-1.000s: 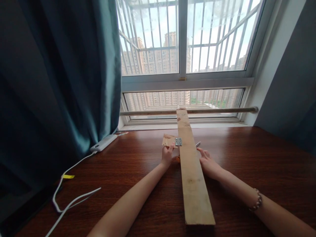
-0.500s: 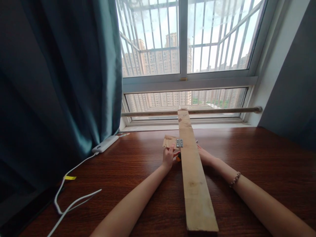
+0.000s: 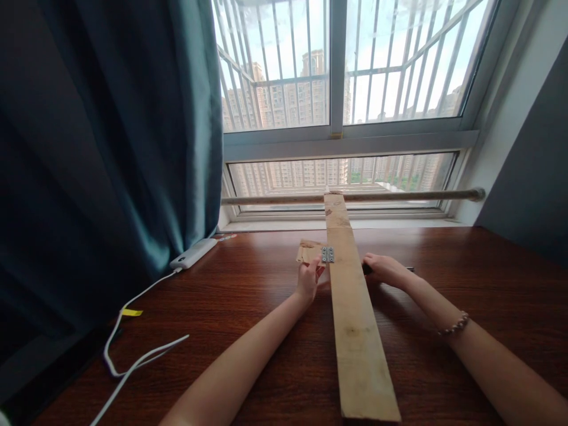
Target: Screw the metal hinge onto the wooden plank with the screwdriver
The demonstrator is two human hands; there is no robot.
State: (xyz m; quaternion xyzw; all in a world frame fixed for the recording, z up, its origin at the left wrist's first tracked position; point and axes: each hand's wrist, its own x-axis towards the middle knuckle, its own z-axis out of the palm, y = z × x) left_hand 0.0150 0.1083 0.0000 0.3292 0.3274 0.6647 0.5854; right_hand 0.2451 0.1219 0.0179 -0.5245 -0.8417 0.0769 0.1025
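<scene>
A long pale wooden plank stretches away from me over the table, a little raised above its surface. A metal hinge with several screws joins its left edge to a small wooden board. My left hand is closed on the near edge of that small board, thumb on top. To the right of the plank, my right hand is closed around a screwdriver. Its dark handle end shows by the fingers, and its thin shaft pokes out behind the hand.
The brown wood-grain table carries a white power strip at left, with a white cable and a yellow tag. A horizontal rail crosses before the window, by the plank's far end. A blue curtain hangs at left.
My right hand has come out from beside the plank to the right, taking the screwdriver from under it. The left hand keeps its hold on the small board. The view has shifted slightly.
</scene>
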